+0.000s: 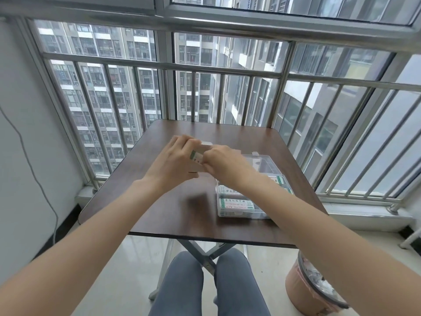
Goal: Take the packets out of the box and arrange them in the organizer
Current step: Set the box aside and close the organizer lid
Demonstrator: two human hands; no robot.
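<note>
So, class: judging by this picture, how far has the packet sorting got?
Done: white-and-green packets already lie in the clear plastic organizer. In hand: the left hand and right hand hold a small white-and-green box above the brown table. Left: emptying it.

Organizer on table, bin lower right.

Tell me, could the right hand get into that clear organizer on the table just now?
Probably not at once. The right hand and the left hand are both gripping a small box held above the table. The clear organizer lies open right under the right forearm, so once freed it looks reachable.
</note>
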